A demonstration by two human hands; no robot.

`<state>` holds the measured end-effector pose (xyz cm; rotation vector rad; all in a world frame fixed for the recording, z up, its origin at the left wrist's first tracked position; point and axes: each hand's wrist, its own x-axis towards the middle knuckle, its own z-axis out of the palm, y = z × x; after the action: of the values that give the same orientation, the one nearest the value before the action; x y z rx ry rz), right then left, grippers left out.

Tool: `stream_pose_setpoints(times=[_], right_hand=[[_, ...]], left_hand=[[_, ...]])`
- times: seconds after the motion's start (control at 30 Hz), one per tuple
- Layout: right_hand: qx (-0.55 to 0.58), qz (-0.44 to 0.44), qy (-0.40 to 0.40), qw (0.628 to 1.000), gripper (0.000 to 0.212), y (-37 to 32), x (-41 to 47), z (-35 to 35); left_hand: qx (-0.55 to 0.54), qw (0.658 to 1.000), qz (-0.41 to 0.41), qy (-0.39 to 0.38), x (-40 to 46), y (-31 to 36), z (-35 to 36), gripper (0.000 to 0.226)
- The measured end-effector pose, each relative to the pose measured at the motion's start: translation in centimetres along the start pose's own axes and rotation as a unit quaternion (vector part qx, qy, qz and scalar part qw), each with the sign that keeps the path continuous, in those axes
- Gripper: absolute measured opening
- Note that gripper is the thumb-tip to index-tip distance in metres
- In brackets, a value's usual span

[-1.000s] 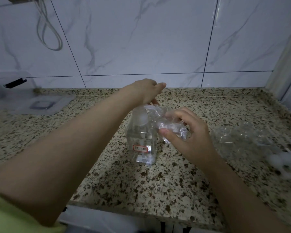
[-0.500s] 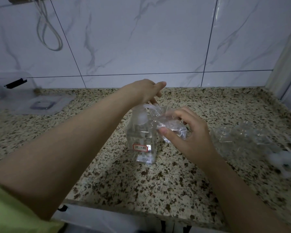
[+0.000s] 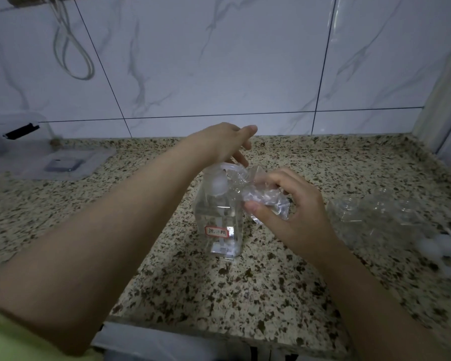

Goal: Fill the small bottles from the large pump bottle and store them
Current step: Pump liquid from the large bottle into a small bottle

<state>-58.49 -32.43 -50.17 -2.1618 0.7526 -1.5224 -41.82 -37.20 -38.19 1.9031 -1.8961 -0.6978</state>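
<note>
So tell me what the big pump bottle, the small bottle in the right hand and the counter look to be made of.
Pump bottle: clear glossy plastic, probably; you see straight through it.
Small bottle: clear plastic too, with glints along its edges.
Counter: speckled polished stone, granite-like or an imitation.

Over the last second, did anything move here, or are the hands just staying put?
Hardly anything changed. The left hand still rests on top of the large pump bottle, and the right hand still grips the small clear bottle tilted against the pump's spout. Nothing was picked up or let go. The spare small bottles on the right of the granite counter stayed where they were.
</note>
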Motion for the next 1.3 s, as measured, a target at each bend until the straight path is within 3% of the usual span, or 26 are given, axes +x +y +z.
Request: stream_pose_setpoints(times=[0.4, 0.5, 0.93, 1.3], right_hand=[[0.004, 0.003, 0.008, 1.0, 0.036, 0.2, -0.1, -0.1], [0.005, 0.0, 0.008, 1.0, 0.035, 0.2, 0.0, 0.0], [0.004, -0.015, 0.019, 1.0, 0.035, 0.1, 0.0, 0.0], [0.004, -0.011, 0.016, 1.0, 0.035, 0.2, -0.1, 0.1]], left_hand=[[0.009, 1.0, -0.002, -0.029, -0.2, 0.3, -0.2, 0.055], [0.054, 0.998, -0.01, -0.043, -0.7, 0.8, -0.3, 0.06], [0.053, 0.999, -0.005, 0.001, -0.6, 0.7, -0.1, 0.059], [0.073, 0.997, 0.0, -0.016, -0.6, 0.9, -0.2, 0.058]])
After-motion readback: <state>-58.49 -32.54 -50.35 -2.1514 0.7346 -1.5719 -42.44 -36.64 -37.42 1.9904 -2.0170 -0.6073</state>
